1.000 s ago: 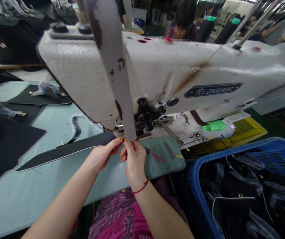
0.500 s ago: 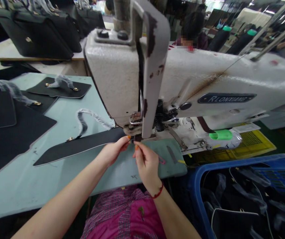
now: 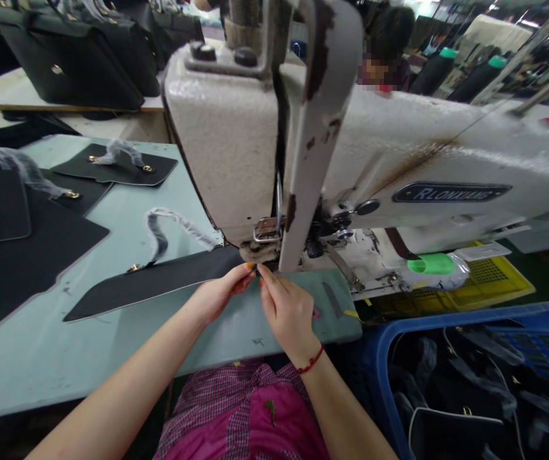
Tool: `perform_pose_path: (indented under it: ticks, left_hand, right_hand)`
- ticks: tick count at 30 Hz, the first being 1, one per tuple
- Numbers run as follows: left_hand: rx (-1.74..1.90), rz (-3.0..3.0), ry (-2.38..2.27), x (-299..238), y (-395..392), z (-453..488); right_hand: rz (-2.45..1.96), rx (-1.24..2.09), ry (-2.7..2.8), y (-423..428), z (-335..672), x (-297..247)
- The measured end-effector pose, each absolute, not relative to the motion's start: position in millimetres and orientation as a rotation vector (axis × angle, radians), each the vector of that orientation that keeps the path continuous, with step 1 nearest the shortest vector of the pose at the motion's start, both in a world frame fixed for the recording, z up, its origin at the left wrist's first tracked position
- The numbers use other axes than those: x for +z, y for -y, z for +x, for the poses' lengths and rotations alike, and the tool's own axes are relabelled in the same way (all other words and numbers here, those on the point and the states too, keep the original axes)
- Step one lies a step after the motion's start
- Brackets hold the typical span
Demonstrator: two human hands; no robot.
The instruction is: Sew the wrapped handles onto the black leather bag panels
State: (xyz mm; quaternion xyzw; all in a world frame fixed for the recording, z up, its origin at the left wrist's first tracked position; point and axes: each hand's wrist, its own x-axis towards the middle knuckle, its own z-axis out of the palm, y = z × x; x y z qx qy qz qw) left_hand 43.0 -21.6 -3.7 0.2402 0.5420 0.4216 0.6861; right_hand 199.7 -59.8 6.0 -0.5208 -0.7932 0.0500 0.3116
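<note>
A black bag flap [image 3: 159,281] with a pale edge lies on the pale green table, its right end under the head of the white sewing machine [image 3: 226,140]. Its handle [image 3: 178,223] is wrapped in clear plastic and stands up behind it. My left hand [image 3: 224,291] is closed on the flap's front edge, thumb on top, just before the machine's foot. Close beside it, my right hand [image 3: 286,310] is pinched, fingertips at the flap's right end by the foot. What lies between those right fingertips is too small to make out.
More black flaps [image 3: 125,172] and panels lie on the left of the table [image 3: 39,364]. Finished black bags [image 3: 73,64] stand behind. A blue basket [image 3: 384,377] of black pieces is at my right, below a yellow crate [image 3: 489,287]. A person [image 3: 389,45] sits beyond the machine.
My right hand has turned slightly, its knuckles shifting right, while its fingertips stay by the machine's foot. My left hand and the flap stay nearly in place. The view has shifted slightly.
</note>
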Motion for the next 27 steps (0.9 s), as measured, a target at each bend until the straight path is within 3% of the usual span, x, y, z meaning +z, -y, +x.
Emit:
perform_pose_path:
  ticks: [27]
  left_hand:
    - [1.050, 0.532, -1.257, -3, 8, 47]
  right_hand:
    - [-1.370, 0.354, 2.147, 85, 197, -14]
